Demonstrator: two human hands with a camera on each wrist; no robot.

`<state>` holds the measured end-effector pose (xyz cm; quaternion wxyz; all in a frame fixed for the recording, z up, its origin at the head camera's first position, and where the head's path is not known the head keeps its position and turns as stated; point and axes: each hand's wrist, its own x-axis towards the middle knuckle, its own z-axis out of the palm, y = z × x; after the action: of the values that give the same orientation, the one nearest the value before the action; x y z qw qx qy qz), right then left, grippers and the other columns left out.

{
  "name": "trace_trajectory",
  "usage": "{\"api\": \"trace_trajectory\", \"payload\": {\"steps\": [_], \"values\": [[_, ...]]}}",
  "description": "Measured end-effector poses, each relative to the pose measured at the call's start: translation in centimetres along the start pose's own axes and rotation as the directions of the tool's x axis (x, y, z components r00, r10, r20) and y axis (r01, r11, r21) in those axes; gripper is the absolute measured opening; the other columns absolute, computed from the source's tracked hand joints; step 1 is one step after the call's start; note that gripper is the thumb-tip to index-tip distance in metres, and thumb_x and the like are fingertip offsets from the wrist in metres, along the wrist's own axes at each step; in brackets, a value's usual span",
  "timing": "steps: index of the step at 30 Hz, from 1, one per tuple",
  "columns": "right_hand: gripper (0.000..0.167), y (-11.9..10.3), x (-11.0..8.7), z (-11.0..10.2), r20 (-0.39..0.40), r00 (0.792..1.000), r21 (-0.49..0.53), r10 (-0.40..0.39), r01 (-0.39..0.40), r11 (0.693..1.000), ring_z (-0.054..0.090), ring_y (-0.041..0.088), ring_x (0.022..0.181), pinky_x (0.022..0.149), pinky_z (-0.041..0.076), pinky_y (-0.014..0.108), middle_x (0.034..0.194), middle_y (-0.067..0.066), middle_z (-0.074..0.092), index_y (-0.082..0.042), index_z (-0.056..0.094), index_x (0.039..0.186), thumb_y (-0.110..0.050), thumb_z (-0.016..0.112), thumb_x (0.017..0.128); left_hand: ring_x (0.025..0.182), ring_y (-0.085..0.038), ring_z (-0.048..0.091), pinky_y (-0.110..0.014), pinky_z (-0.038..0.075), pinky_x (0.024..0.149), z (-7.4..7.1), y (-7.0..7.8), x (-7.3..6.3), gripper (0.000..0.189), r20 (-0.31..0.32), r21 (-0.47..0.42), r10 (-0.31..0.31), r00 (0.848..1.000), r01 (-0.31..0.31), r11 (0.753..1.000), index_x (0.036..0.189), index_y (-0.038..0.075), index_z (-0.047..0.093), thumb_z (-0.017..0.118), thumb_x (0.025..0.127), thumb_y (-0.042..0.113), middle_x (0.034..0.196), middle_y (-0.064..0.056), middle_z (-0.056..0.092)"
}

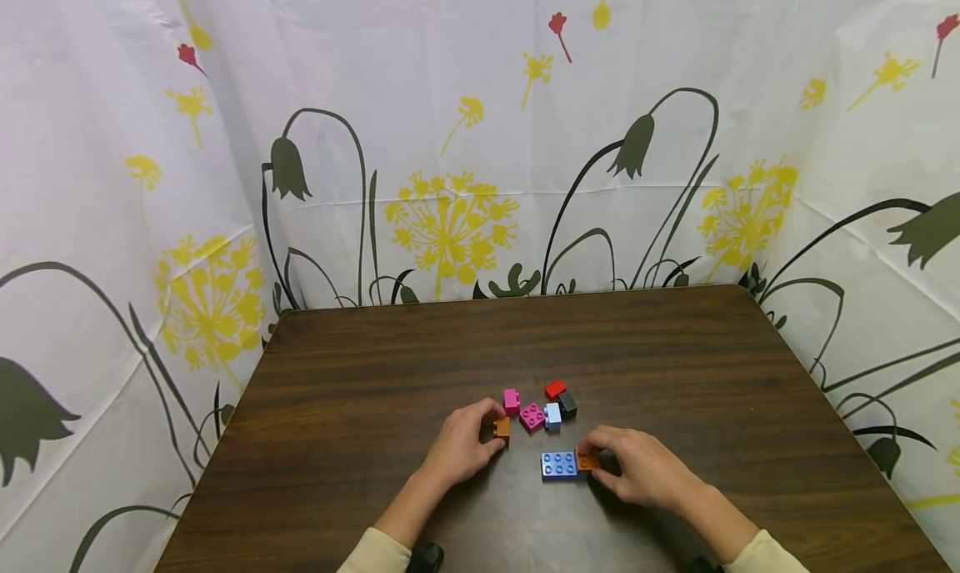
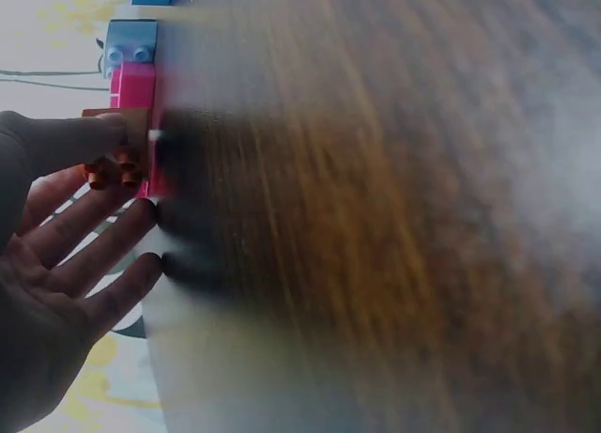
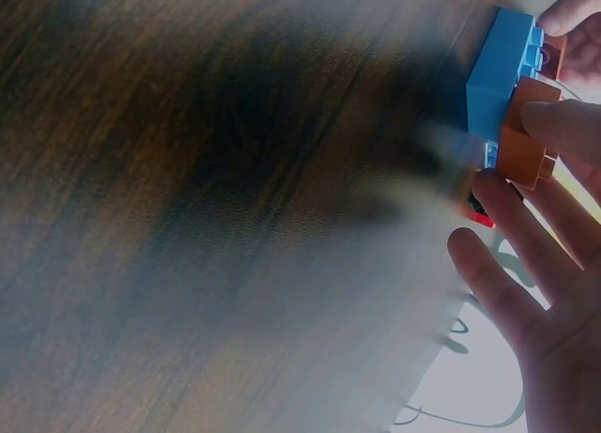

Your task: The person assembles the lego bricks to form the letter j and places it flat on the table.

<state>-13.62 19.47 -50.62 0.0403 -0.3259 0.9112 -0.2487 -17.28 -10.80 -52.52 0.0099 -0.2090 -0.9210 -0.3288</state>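
Note:
My left hand (image 1: 459,444) pinches an orange toy building brick (image 1: 502,430) between thumb and forefinger, its studs turned sideways; the other fingers spread out in the left wrist view. To the right, my right hand (image 1: 641,469) pinches a second orange brick (image 1: 588,461) by its sides. This brick sits at the right end of a longer blue brick (image 1: 558,466), which lies studs up on the table. In the right wrist view the orange brick (image 3: 526,137) stands higher than the blue brick (image 3: 500,74) and overlaps its end.
Just beyond the hands lie two pink bricks (image 1: 532,418), a light blue brick (image 1: 552,416) on its side, a black brick (image 1: 567,405) and a red brick (image 1: 555,389). They rest on a dark wooden table (image 1: 375,364). A flower-patterned curtain (image 1: 480,139) hangs behind it.

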Motion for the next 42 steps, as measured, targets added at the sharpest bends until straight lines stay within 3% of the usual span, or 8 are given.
{"api": "trace_trajectory", "payload": {"steps": [11,17,24,33,42], "values": [[0.024,0.1,0.1,0.0,0.003,1.000,0.002,0.000,0.000,1.000,0.060,0.004,0.093,0.082,0.053,0.037,0.102,-0.016,0.062,-0.024,0.066,0.107,-0.022,0.076,0.085,0.090,-0.012,0.060,-0.034,0.052,0.081,-0.5,0.8,-0.6,0.033,-0.029,-0.111,0.036,0.999,-0.039,0.993,0.113,0.014,0.069,0.080,0.082,0.017,0.100,0.007,0.062],[0.024,0.1,0.1,0.0,0.009,1.000,0.000,0.015,-0.015,1.000,0.060,0.004,0.095,0.083,0.053,0.037,0.102,-0.016,0.062,-0.023,0.066,0.107,-0.022,0.076,0.086,0.089,-0.010,0.061,-0.032,0.054,0.077,-0.2,2.3,-0.4,0.035,0.018,-0.187,0.110,0.994,-0.105,0.977,0.116,0.010,0.069,0.079,0.083,0.016,0.102,0.004,0.063],[0.024,0.1,0.0,0.1,-0.010,1.000,0.007,0.001,-0.001,1.000,0.061,0.005,0.095,0.082,0.053,0.038,0.102,-0.016,0.063,-0.023,0.067,0.107,-0.021,0.076,0.085,0.087,-0.003,0.064,-0.028,0.053,0.076,0.9,3.4,-0.6,0.031,0.080,-0.180,0.228,0.970,-0.211,0.961,0.109,0.013,0.071,0.082,0.080,0.017,0.098,0.008,0.069],[0.025,0.2,0.0,0.2,-0.034,0.999,0.014,-0.018,0.018,1.000,0.061,0.005,0.095,0.082,0.053,0.038,0.102,-0.016,0.063,-0.022,0.067,0.107,-0.020,0.077,0.085,0.092,-0.003,0.062,-0.023,0.050,0.082,1.6,4.3,-0.6,0.026,0.110,-0.030,0.287,0.952,-0.285,0.958,0.105,0.016,0.074,0.082,0.081,0.020,0.099,0.009,0.070],[0.026,0.3,0.0,0.2,-0.044,0.999,0.023,-0.031,0.032,0.999,0.061,0.005,0.093,0.081,0.053,0.037,0.101,-0.015,0.063,-0.021,0.067,0.106,-0.017,0.078,0.083,0.095,-0.003,0.063,-0.024,0.050,0.084,1.8,4.8,-0.6,0.026,0.109,0.108,0.363,0.925,-0.374,0.921,0.105,0.015,0.075,0.081,0.081,0.022,0.101,0.008,0.070]]}}
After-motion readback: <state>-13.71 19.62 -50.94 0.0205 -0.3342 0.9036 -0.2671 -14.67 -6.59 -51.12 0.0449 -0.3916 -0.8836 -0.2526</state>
